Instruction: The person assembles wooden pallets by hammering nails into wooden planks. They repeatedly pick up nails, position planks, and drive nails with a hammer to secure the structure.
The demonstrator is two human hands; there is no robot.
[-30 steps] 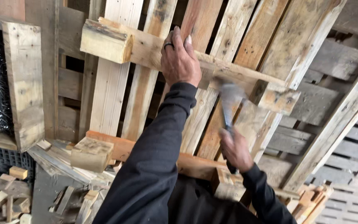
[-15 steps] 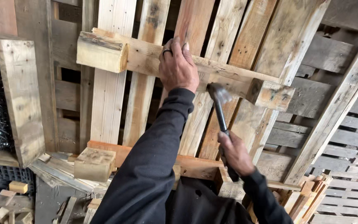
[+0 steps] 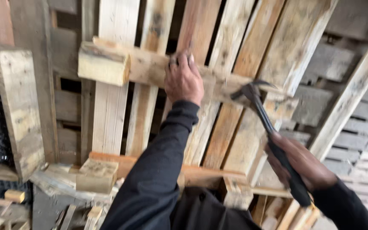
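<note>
Up against the leaning pallet (image 3: 218, 85), the left hand (image 3: 184, 81) is pressed flat-ish on the crossboard (image 3: 150, 68), fingers curled over its top edge, so it's gripping the wood rather than spread out. That board's long axis runs left to right, dropping a bit toward the right, with a chunky block (image 3: 103, 64) on its left end.

Right hand (image 3: 301, 164) is wrapped tight around the hammer (image 3: 263, 117) handle. The hammer's long axis goes from lower right up to upper left, head at the top and just beside the crossboard's lower edge, right of the left hand. Claw end points right, striking face points left toward the wood. Honestly can't tell if the head is touching the board or just short of it, it's smeared with blur.

Hard to see stuff: the handle's butt end pokes out below the fist and blends into the dark sleeve (image 3: 346, 208). Pallet slats run top to bottom and get cut off at the top edge. Lower rail (image 3: 120, 159) is partly hidden behind the left arm. Scrap wood (image 3: 5, 208) at bottom left is cropped too.
</note>
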